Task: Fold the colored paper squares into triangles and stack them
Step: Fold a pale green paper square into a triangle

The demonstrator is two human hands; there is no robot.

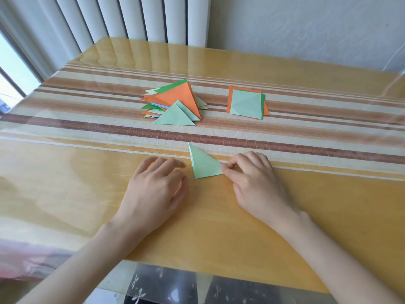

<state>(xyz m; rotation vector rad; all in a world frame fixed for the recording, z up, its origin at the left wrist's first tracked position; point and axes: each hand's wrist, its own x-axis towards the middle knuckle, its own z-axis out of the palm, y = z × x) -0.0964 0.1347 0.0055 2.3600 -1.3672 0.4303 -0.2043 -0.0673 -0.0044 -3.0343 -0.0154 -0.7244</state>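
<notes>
While the right hand pinches the right-hand corner of a pale green triangle, its grip closed on the paper between thumb and forefinger with the other fingers curled behind, the left hand sits just to the left of that triangle, palm down, its grip loose and apart, fingers gently bent and holding nothing. From where I stand the left fingertips come close to the paper's left edge without touching it. The triangle lies flat on the desk, in the near half, with one long point aimed away from the person. Farther back, left of centre, sits the pile of folded triangles: a big orange one lies across most of it, a pale green one rests on its near edge, and corners of bright green, blue and pale yellow-green paper poke out on the left in an untidy fan. Well apart to the right of that pile is the stack of squares, lying flat, with a pale green sheet on top showing faint creases, a sliver of bright green beneath it and orange at the bottom, slightly askew. Both heaps rest on a striped cloth in cream, orange and brown bands that runs across the yellow desk under a clear, shiny cover. Behind the desk stand white vertical slats, with a pale wall to their right and a bright window at the far left.
</notes>
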